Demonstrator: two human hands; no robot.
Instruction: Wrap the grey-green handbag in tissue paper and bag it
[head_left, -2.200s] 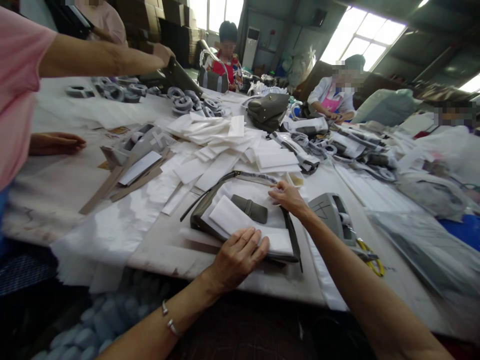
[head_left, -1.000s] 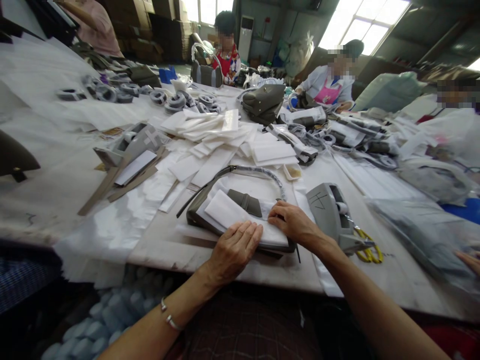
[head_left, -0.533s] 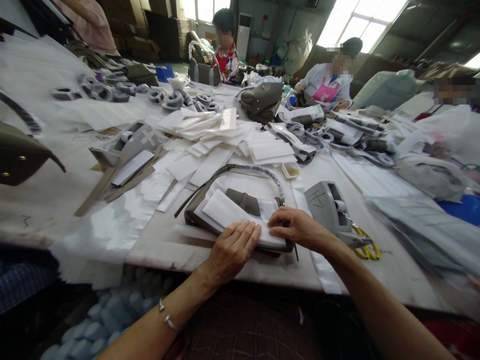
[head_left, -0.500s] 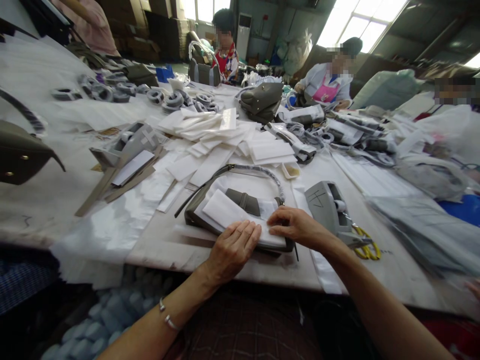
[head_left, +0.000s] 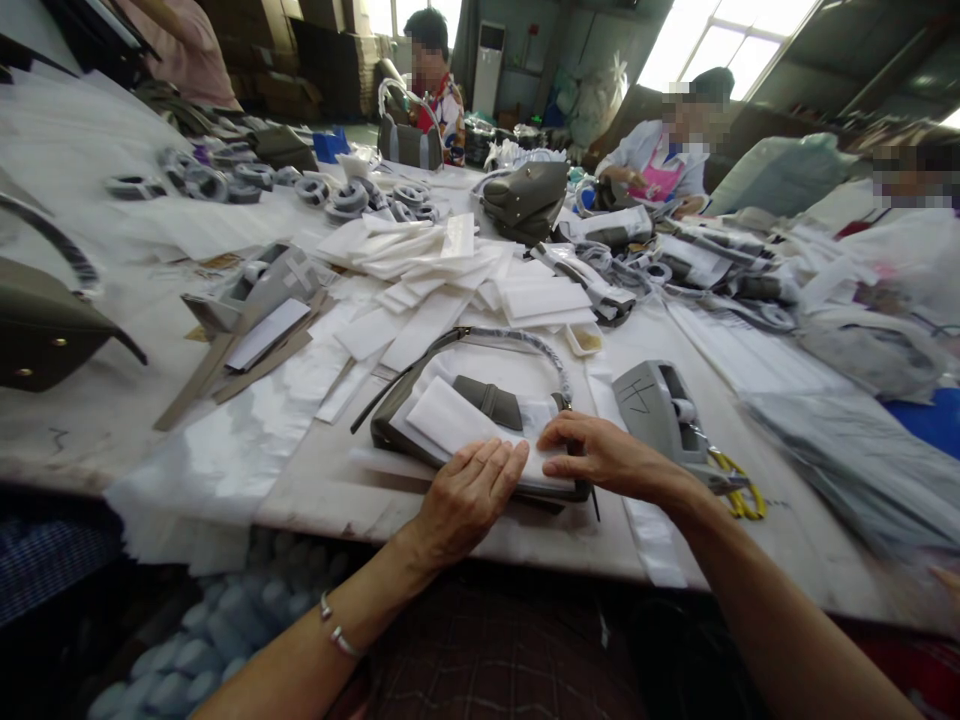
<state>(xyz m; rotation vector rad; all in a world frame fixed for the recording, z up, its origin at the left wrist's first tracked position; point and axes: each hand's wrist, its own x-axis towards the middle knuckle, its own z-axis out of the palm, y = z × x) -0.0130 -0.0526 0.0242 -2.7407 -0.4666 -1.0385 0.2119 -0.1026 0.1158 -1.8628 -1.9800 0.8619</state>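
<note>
A dark olive handbag point(head_left: 388, 424) lies on the table right in front of me, its arched handle point(head_left: 536, 341) wrapped in clear plastic. White padding sheets point(head_left: 448, 412) cover much of its front, around a darker strap tab point(head_left: 489, 399). My left hand point(head_left: 480, 490) rests flat on the sheets near the bag's lower edge, fingers extended together. At the bag's right end, my right hand point(head_left: 589, 448) touches the white sheet with bent fingers, thumb apart from them.
A grey tape dispenser point(head_left: 649, 405) and yellow-handled scissors point(head_left: 742, 490) stand to the right. Another dispenser point(head_left: 277, 280) is at left. Beyond lie a pile of white sheets point(head_left: 420, 260), wrapped rolls point(head_left: 349, 200) and more bags point(head_left: 525, 200). Co-workers point(head_left: 675, 150) sit across the table.
Both hands have shifted very slightly to the right over the sheets. The handbag stays in place. Across the table, co-workers have changed posture a little.
</note>
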